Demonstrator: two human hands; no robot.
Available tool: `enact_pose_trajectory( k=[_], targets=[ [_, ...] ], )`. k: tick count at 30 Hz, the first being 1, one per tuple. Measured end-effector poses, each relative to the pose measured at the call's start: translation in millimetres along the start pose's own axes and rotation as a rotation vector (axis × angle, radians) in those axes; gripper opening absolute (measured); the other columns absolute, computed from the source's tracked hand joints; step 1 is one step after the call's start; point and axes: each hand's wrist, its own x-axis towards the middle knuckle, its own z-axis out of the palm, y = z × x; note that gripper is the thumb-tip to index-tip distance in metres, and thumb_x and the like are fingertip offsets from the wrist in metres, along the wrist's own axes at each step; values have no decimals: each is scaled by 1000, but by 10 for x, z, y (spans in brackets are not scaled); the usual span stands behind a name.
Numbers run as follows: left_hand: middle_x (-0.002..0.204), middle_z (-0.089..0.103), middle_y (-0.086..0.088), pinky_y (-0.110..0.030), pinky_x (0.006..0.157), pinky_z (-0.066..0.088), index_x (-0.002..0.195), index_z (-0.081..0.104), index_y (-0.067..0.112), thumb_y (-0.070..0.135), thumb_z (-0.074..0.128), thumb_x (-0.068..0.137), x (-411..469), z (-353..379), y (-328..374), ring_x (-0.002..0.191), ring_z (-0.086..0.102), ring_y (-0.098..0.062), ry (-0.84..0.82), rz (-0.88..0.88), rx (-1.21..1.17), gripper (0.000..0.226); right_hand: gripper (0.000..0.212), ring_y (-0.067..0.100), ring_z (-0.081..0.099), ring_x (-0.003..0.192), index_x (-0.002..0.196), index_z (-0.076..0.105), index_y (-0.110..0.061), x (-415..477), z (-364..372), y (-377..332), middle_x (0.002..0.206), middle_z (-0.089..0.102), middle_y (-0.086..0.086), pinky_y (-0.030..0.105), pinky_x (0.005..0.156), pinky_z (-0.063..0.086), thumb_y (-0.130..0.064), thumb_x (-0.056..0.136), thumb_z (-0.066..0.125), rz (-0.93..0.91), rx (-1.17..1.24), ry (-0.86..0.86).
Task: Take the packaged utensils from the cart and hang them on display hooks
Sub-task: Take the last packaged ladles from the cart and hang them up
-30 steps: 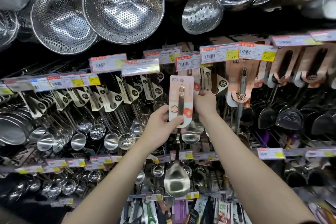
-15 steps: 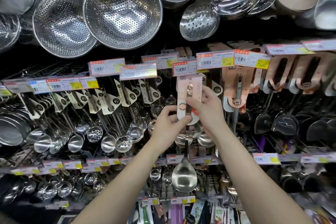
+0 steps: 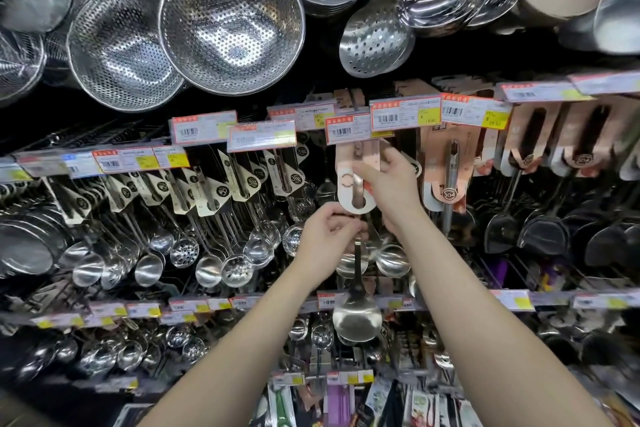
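Display rack [image 3: 69,139]: carrying full rows of hung utensils.
Packaged ladle [image 3: 354,199]: hanging just under a price tag [image 3: 348,130]; hook hidden.
Right hand [image 3: 391,184]: pinching the card's top.
Left hand [image 3: 329,236]: gripping the handle.
Progress: probably nearing release; cart not showing.

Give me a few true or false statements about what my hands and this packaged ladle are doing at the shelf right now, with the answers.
1. The right hand pinches the pink-and-white card of the packaged ladle. True.
2. The left hand hangs idle, away from the ladle. False: it grips the ladle just below the card.
3. The ladle's bowl hangs below both hands. True.
4. The perforated colanders hang below the rows of ladles. False: they hang above those rows, at the upper left.
5. A price tag sits just above the card. True.
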Motion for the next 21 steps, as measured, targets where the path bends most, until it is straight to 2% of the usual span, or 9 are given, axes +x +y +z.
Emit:
enact_pose_trajectory(
  k=[2, 3, 6, 8, 11, 14, 18, 20, 21],
  targets=[
    [95, 80, -6, -53, 81, 62, 114, 64, 8, 7, 67, 97, 36, 29, -11, 87, 79, -17, 18, -23, -17, 18, 20, 29, 74, 95, 107, 67, -11, 43, 29, 2, 102, 77, 11, 45, 86, 60, -13, 89, 74, 38, -24, 22],
    [96, 81, -6, -54, 82, 61, 113, 64, 9, 7, 66, 97, 62, 42, -25, 90, 79, -20, 29, -37, -29, 17, 20, 29, 74, 94, 107, 67, -12, 57, 43, -12, 101, 76, 11, 43, 85, 60, -14, 89, 74, 40, -45, 32],
    [98, 81, -5, -52, 84, 60, 109, 66, 13, 10, 67, 98, 188, 79, -48, 97, 77, -31, 56, -97, -63, 12, 18, 17, 65, 73, 109, 68, -7, 105, 79, -37, 91, 70, 5, 21, 59, 53, -8, 90, 68, 35, -99, 61],
    [98, 80, -8, -52, 86, 60, 105, 68, 13, 11, 69, 97, 299, 98, -74, 97, 77, -35, 77, -144, -106, 8, 13, 17, 59, 70, 97, 70, -6, 137, 79, -13, 80, 65, 1, 22, 52, 45, -19, 93, 69, 53, -223, 97],
    [100, 78, -17, -38, 67, 58, 99, 71, 11, 10, 71, 95, 452, 135, -128, 74, 71, -25, 117, -167, -84, 4, 41, 20, 57, 68, 71, 60, -9, 161, 80, 58, 67, 58, -1, 28, 52, 35, -43, 93, 69, 83, -475, 150],
    [96, 76, -17, -27, 53, 49, 104, 71, 8, 10, 71, 94, 543, 174, -184, 65, 63, -18, 153, -178, -40, 10, 36, 26, 60, 80, 81, 64, -9, 147, 75, 199, 80, 64, 4, 29, 65, 38, -43, 92, 66, 98, -565, 172],
    [108, 72, -10, -21, 55, 52, 117, 66, 11, 11, 68, 95, 543, 174, -225, 75, 67, -20, 190, -161, 71, 22, 34, 23, 54, 80, 92, 66, -5, 95, -14, 385, 82, 61, 3, 29, 65, 36, -39, 95, 65, 113, -645, 134],
    [110, 68, 1, -7, 54, 48, 120, 63, 14, 11, 66, 96, 503, 138, -232, 84, 67, -9, 212, -128, 184, 25, 34, 22, 55, 74, 80, 64, -8, 74, -65, 443, 72, 59, 2, 28, 54, 33, -38, 96, 64, 142, -689, 97],
    [110, 66, 4, -6, 56, 47, 122, 62, 15, 12, 66, 96, 486, 112, -243, 85, 64, -3, 215, -112, 237, 26, 36, 22, 57, 71, 72, 62, -9, 71, -87, 471, 67, 58, 3, 26, 50, 33, -35, 96, 63, 150, -707, 88]
  ],
)
